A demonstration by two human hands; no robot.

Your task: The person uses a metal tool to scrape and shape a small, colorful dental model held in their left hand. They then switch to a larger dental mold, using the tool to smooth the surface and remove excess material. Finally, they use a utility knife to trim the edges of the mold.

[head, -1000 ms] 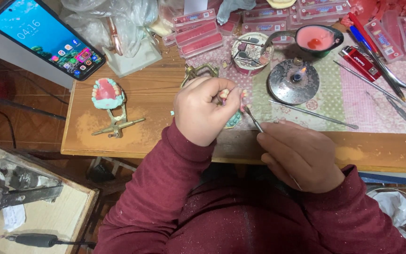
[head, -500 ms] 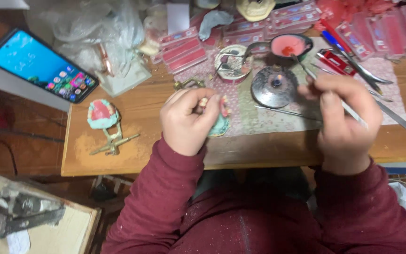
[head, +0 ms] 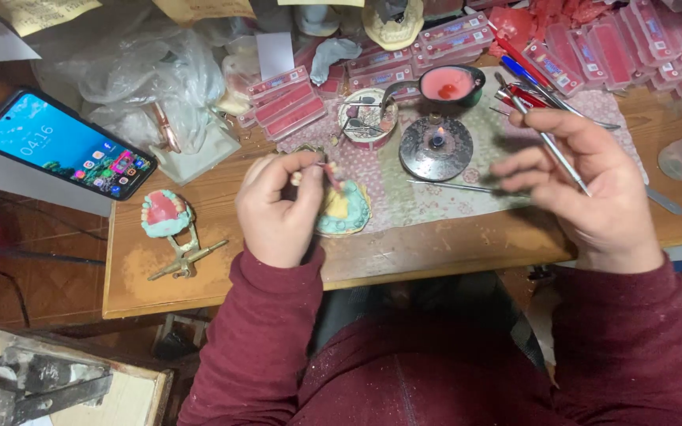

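My left hand grips a teal dental model with pink wax and teeth on it, held just above the wooden table. My right hand holds a thin metal wax tool, its tip raised toward the upper left, to the right of a small lit spirit burner. Behind the burner stands a dark bowl of pink wax.
A phone with a lit screen lies at the far left. A second teal model on a brass articulator sits left of my hand. Several red tooth boxes, a round tin, crumpled plastic bags, spare instruments and pens crowd the back.
My right hand rose from the table's near edge with the metal tool and moved right and back, beside the burner. My left hand kept hold of the model and shifted slightly.
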